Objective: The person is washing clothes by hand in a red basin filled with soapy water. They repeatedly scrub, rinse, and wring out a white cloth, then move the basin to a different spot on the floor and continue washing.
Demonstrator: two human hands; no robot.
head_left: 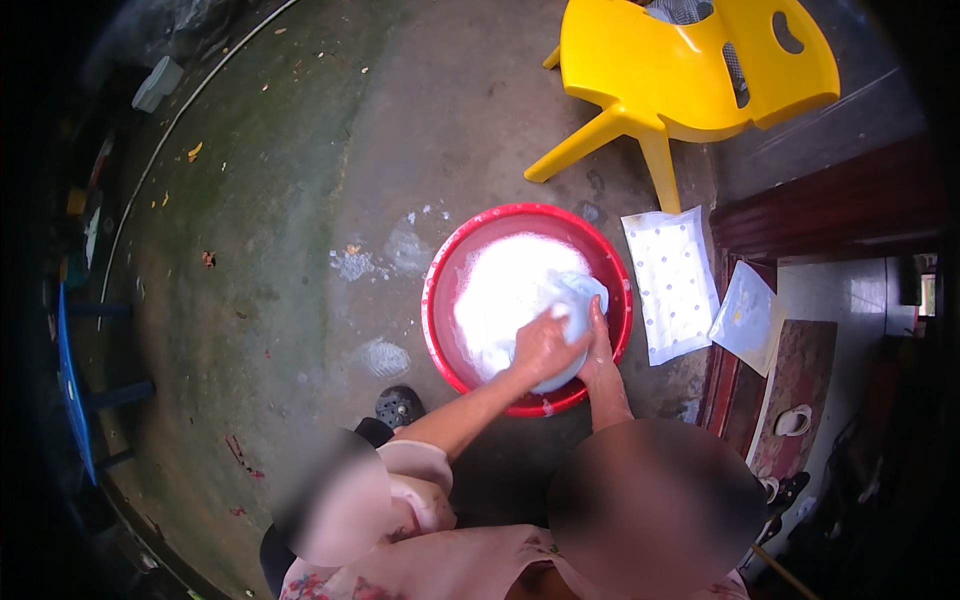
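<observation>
A red round basin (443, 275) full of white suds stands on the concrete floor in front of me. My left hand (545, 345) and my right hand (600, 345) both grip a light blue-white wet cloth (580, 295) at the basin's near right side. The cloth bunches between the two hands and rises just above the foam. Both forearms reach in from below.
A yellow plastic chair (690, 65) stands beyond the basin. A white dotted cloth (672, 282) and a second pale cloth (745, 315) lie flat to the right near a dark red step (830, 210). Foam patches (385, 357) spot the floor at left. A dark sandal (399, 406) sits by my foot.
</observation>
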